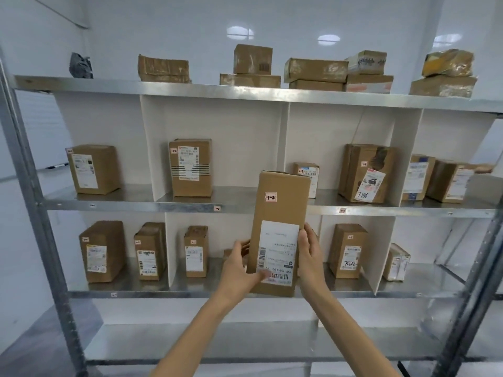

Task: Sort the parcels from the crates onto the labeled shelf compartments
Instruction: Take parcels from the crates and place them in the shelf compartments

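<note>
I hold a tall brown cardboard parcel (280, 213) upright in front of the metal shelf (190, 206). It carries a small "1-2" sticker and a white shipping label that reads upside down. My left hand (239, 263) grips its lower left edge, thumb on the label. My right hand (309, 251) holds its right side. The parcel's top reaches the middle shelf, in front of the second compartment, whose edge tag (217, 208) matches the sticker. One box (190, 167) with the same sticker stands in that compartment.
White dividers (152, 148) split the middle and lower shelves into compartments, each with one to three brown boxes. Several more boxes are stacked on the top shelf (313, 74). The bottom shelf (204, 341) is bare metal. Steel uprights (32, 202) frame both sides.
</note>
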